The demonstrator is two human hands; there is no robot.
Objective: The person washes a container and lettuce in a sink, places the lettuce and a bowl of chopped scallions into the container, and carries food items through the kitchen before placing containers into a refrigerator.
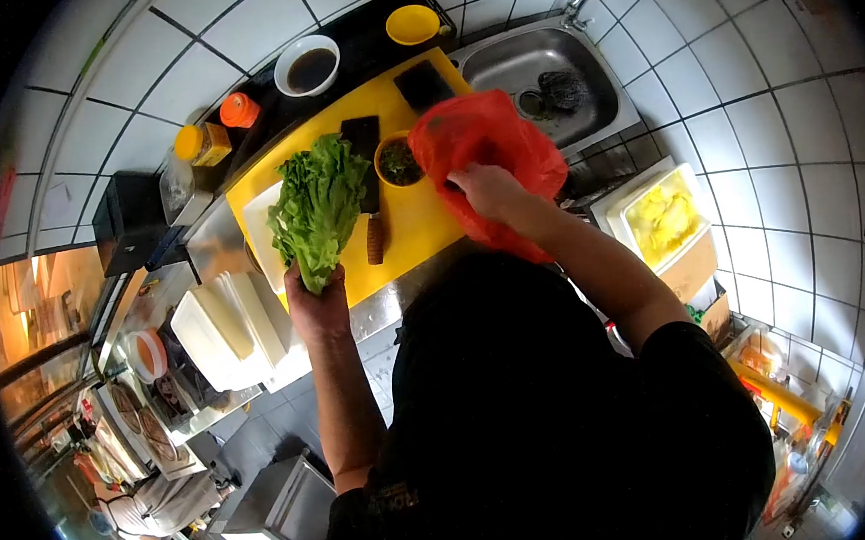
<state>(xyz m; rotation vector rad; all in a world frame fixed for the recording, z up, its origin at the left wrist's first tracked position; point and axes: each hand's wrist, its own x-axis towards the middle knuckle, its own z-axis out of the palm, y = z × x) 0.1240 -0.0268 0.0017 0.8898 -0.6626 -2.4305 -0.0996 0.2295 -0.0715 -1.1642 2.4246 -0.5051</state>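
My left hand (318,303) is closed around the stem end of a head of green leaf lettuce (318,203), its leaves pointing away from me over the yellow cutting board (414,256). At the right, my right hand (490,192) grips a red plastic bag (519,144) by its side; some fingers are hidden in its folds. Between the two lies a cleaver with a dark blade (361,139) and a wooden handle (375,242). Beside the blade stands a yellow bowl (382,161) of chopped greens. Part of a white tray (261,227) shows behind the lettuce.
A steel sink (595,78) holds a dark scrubber (562,90). Along the back stand a white bowl of dark liquid (310,70), an orange-lidded jar (239,110) and a yellow-lidded jar (201,144). To the right is a white tub (701,213) with yellow contents. A person (163,505) appears lower left.
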